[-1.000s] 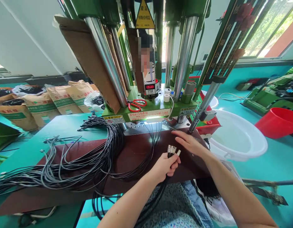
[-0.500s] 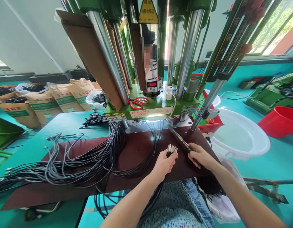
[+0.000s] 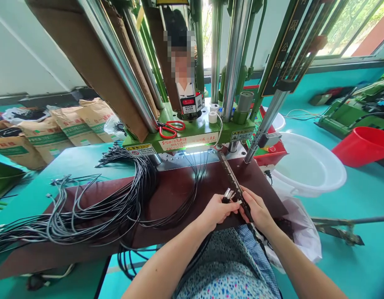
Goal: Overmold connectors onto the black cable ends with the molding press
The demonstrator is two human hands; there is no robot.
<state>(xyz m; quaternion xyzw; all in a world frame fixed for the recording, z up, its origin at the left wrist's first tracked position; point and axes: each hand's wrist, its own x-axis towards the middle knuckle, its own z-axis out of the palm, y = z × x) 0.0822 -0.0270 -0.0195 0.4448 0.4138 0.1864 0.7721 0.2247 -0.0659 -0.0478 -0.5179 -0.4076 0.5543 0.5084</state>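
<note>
My left hand (image 3: 217, 212) is closed around a bunch of black cables with silver metal connectors (image 3: 229, 193) sticking up out of the fist. Its thumb and fingertip reach to the side of a long dark metal bar (image 3: 230, 171), with a small light connector end at the tips. Wrapped round the near part of that bar is my right hand (image 3: 256, 209). The bar slants away to the press base, its far end by the metal plate (image 3: 169, 161). Several thin cables (image 3: 192, 194) run from under the press over the brown board (image 3: 167, 195).
A thick heap of black and grey cables (image 3: 117, 211) covers the left of the board. The green press (image 3: 142, 140) stands ahead, red-handled scissors (image 3: 171, 128) on its ledge. At right are a white tub (image 3: 331, 182), a red bucket (image 3: 363, 147) and a plastic bag (image 3: 306, 232).
My left hand has moved right to the bar, and its fingertips now meet it. The bar has come nearer to me in my right hand. The view has shifted slightly.
</note>
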